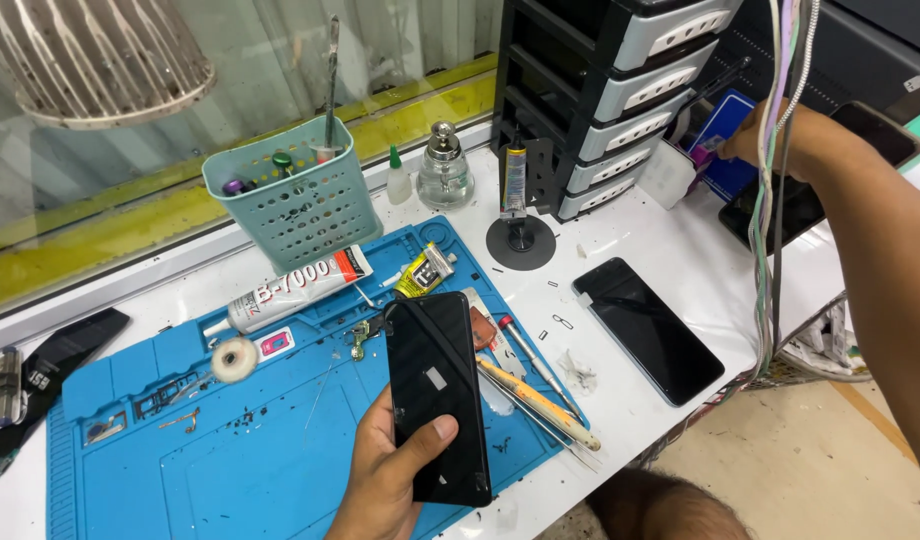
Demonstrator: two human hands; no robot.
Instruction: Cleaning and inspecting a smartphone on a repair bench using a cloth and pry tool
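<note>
Two hands: both are occupied.
Left hand (390, 470): a black phone (437, 395) is gripped above the blue mat (230, 460).
Right hand (770, 135): reached among hanging cables (770, 200); grip cannot be told.

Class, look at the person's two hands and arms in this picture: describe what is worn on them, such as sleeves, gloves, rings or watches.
Both are bare. The left hand has no glove, no ring on the fingers that show, and no sleeve or watch on the short stretch of wrist in view. The right hand is also ungloved, and its forearm runs uncovered to the picture's edge, with no watch, band or sleeve visible.
</note>
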